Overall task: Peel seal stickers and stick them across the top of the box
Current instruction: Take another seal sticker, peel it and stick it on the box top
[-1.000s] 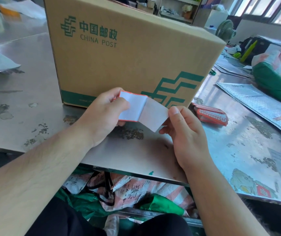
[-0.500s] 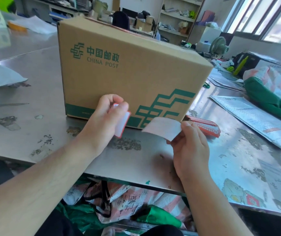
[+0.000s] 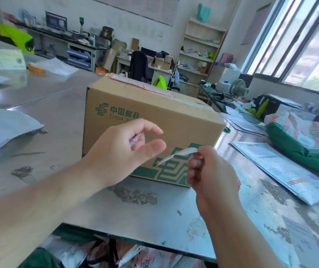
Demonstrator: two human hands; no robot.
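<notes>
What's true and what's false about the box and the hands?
1. The box stands on a metal table. True.
2. The right hand pinches a white paper strip. True.
3. The box top has no sticker yet. False: a red-edged seal sticker already lies on it.
4. The left hand lies flat on the table. False: it is raised before the box, fingers curled round a small sticker.
5. The box is blue. False: it is brown with green print.

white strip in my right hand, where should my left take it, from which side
The white strip is pinched by the right hand and curls out leftward, so probably take its free left tip, coming from the left, thumb and finger on its flat faces. The left hand seems to hold a pinkish piece.
</notes>
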